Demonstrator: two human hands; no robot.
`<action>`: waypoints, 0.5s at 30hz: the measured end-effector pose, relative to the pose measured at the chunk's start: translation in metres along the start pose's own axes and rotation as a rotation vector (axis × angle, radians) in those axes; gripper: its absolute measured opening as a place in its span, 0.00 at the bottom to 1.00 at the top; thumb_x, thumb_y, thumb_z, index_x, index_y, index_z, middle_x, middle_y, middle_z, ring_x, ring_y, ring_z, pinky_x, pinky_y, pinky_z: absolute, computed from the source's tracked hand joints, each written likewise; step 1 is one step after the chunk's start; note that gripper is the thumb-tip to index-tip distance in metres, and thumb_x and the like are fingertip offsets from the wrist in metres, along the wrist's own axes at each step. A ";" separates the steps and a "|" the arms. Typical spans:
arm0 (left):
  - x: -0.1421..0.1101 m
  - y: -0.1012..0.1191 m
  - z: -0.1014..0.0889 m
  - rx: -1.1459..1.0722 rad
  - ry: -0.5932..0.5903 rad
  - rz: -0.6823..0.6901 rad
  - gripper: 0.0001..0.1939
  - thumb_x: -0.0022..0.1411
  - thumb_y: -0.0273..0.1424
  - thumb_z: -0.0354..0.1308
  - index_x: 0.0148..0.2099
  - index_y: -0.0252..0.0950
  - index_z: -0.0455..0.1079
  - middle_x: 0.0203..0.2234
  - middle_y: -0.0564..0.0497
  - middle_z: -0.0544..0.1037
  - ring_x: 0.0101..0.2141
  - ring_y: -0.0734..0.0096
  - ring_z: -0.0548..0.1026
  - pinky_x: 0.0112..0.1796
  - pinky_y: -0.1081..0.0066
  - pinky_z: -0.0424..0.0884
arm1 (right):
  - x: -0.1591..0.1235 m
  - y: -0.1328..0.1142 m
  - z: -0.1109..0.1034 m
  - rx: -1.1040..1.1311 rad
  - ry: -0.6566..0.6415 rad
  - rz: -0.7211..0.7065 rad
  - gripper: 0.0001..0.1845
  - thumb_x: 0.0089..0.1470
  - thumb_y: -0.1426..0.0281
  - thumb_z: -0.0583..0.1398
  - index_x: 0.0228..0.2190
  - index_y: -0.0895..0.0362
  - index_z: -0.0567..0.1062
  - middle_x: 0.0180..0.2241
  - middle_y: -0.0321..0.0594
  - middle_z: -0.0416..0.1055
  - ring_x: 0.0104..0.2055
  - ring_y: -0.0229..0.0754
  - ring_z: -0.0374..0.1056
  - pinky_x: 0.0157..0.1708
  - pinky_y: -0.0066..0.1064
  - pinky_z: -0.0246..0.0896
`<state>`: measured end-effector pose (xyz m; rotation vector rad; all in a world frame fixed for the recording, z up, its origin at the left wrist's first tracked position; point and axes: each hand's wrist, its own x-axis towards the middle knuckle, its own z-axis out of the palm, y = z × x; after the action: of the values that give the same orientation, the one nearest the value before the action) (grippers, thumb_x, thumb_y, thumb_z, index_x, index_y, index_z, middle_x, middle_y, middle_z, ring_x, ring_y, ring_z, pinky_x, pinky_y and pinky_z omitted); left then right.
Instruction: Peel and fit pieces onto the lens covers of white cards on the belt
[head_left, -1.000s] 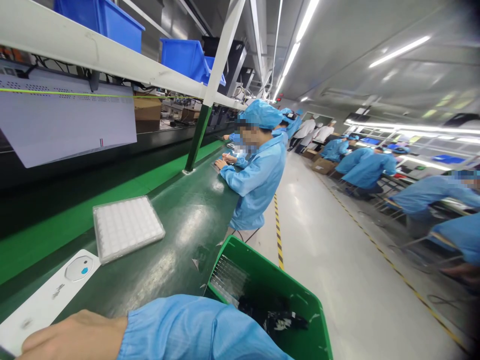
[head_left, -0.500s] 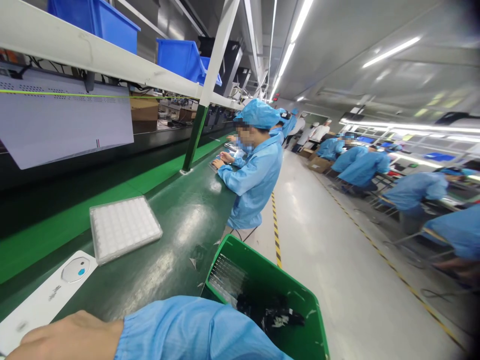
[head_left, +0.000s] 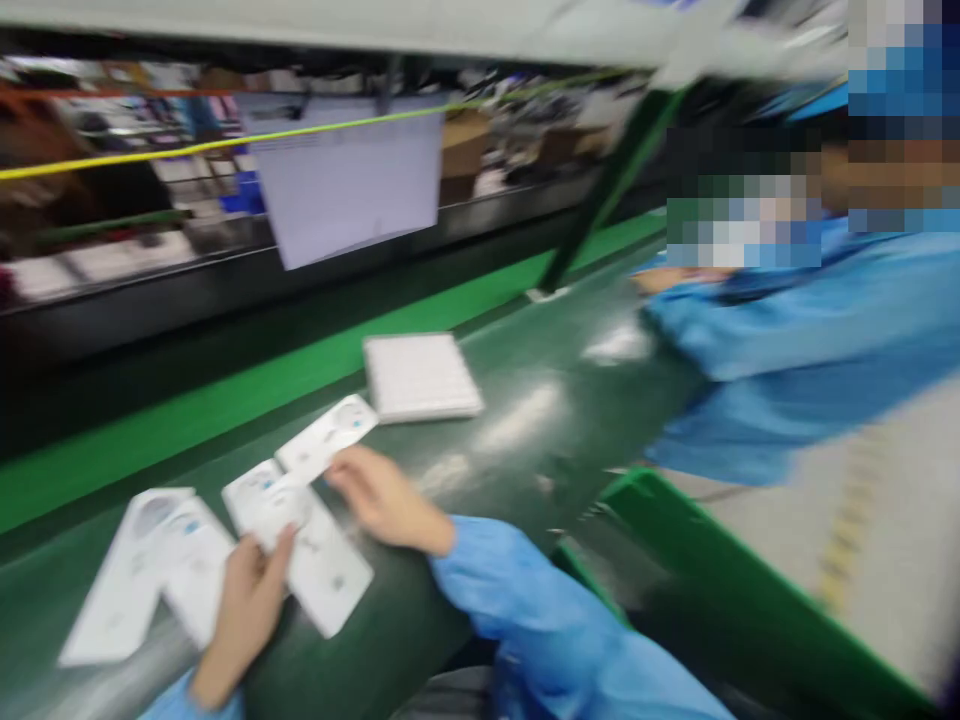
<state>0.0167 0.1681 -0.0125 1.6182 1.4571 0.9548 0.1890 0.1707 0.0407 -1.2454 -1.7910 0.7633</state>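
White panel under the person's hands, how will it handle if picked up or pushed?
The white panel looks thin and flat, so it is probably light and fairly stiff. It lies flat on the green belt, so it will likely slide rather than roll. Blur hides any flex.

The whole view is motion-blurred. A shallow tray of white cells (head_left: pixel 421 378) lies flat on the dark green tabletop (head_left: pixel 570 420), which runs past a green steel post (head_left: pixel 611 190). Beyond it, a pale hanging sheet (head_left: pixel 345 175) sits just under a yellow-green cord (head_left: pixel 225 143). To the right, a co-worker in a blue smock (head_left: pixel 795 350) leans at the tabletop's edge, one hand (head_left: pixel 667 280) resting there, the face pixelated. Below that co-worker, the rim of a green bin (head_left: pixel 720 560) slants across the view, beside a pale floor (head_left: pixel 922 520) with a blurred yellow stripe (head_left: pixel 851 520).
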 end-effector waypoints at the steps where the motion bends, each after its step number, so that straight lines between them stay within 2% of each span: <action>1: -0.008 -0.004 -0.019 -0.020 -0.018 -0.019 0.26 0.67 0.52 0.59 0.45 0.31 0.75 0.33 0.47 0.80 0.33 0.62 0.79 0.33 0.65 0.79 | -0.013 0.003 -0.007 0.091 0.078 0.021 0.10 0.67 0.72 0.52 0.35 0.57 0.71 0.35 0.41 0.72 0.36 0.41 0.68 0.40 0.31 0.66; 3: -0.018 -0.007 -0.042 -0.144 -0.082 -0.040 0.30 0.63 0.57 0.58 0.41 0.32 0.75 0.28 0.47 0.80 0.30 0.60 0.78 0.30 0.66 0.77 | -0.044 0.016 -0.026 0.220 0.188 0.092 0.11 0.68 0.63 0.55 0.35 0.55 0.72 0.27 0.36 0.66 0.28 0.39 0.62 0.30 0.29 0.61; 6: -0.019 -0.007 -0.046 -0.183 -0.089 -0.050 0.29 0.63 0.57 0.58 0.41 0.33 0.75 0.30 0.46 0.81 0.29 0.61 0.78 0.29 0.67 0.75 | -0.107 0.048 -0.067 0.329 0.415 0.347 0.17 0.63 0.53 0.61 0.39 0.53 0.74 0.21 0.30 0.57 0.22 0.38 0.55 0.22 0.29 0.54; 8: -0.018 -0.005 -0.042 -0.198 -0.095 -0.040 0.29 0.62 0.57 0.58 0.41 0.33 0.75 0.30 0.46 0.81 0.29 0.62 0.77 0.29 0.67 0.74 | -0.155 0.070 -0.099 0.293 0.539 0.586 0.21 0.54 0.49 0.67 0.38 0.53 0.77 0.22 0.33 0.61 0.22 0.38 0.55 0.20 0.30 0.53; 10: -0.019 -0.004 -0.040 -0.233 -0.118 -0.027 0.30 0.60 0.58 0.60 0.39 0.33 0.74 0.29 0.46 0.81 0.30 0.61 0.77 0.30 0.67 0.74 | -0.202 0.087 -0.125 0.218 0.596 0.824 0.26 0.45 0.49 0.72 0.36 0.55 0.79 0.22 0.34 0.64 0.21 0.37 0.55 0.18 0.29 0.51; 12: -0.017 -0.005 -0.040 -0.249 -0.134 -0.029 0.30 0.56 0.58 0.64 0.37 0.32 0.74 0.30 0.45 0.81 0.31 0.59 0.77 0.30 0.67 0.73 | -0.244 0.101 -0.145 0.147 0.704 0.946 0.25 0.47 0.50 0.71 0.36 0.58 0.79 0.23 0.35 0.67 0.22 0.37 0.58 0.19 0.28 0.53; 15: -0.009 -0.009 -0.040 -0.174 -0.084 -0.084 0.34 0.51 0.59 0.66 0.43 0.33 0.76 0.36 0.44 0.83 0.34 0.57 0.78 0.29 0.67 0.73 | -0.294 0.124 -0.160 0.077 0.818 1.099 0.21 0.60 0.55 0.65 0.38 0.62 0.78 0.22 0.33 0.66 0.20 0.34 0.59 0.19 0.26 0.55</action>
<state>-0.0238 0.1617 -0.0029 1.4428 1.3363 0.9278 0.4404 -0.0608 -0.0635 -2.0849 -0.3353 0.6881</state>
